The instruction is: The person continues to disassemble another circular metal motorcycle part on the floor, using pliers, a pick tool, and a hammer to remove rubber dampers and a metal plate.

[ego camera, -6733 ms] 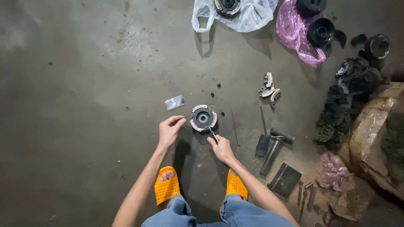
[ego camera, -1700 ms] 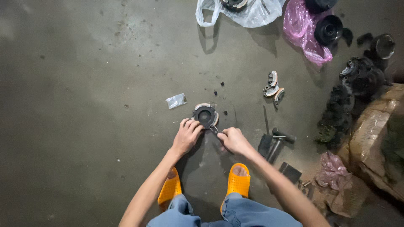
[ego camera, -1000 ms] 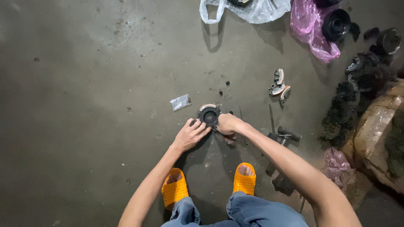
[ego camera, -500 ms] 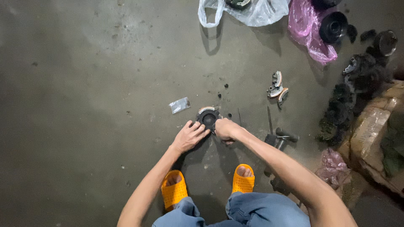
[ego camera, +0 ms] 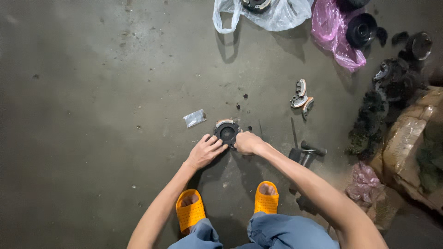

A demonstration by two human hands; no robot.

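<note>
I see my left hand (ego camera: pixel 204 152) spread flat, fingertips pressed against the near-left edge of the round black metal hub with a pale rim (ego camera: pixel 226 132) on the grey concrete floor (ego camera: pixel 92 92). My right hand (ego camera: pixel 248 143) is curled into a fist against the hub's right side; I cannot tell what it grips. A small clear plastic packet (ego camera: pixel 194 118) lies just beyond my left hand. Dark metal tools (ego camera: pixel 307 153) lie right of my right forearm.
</note>
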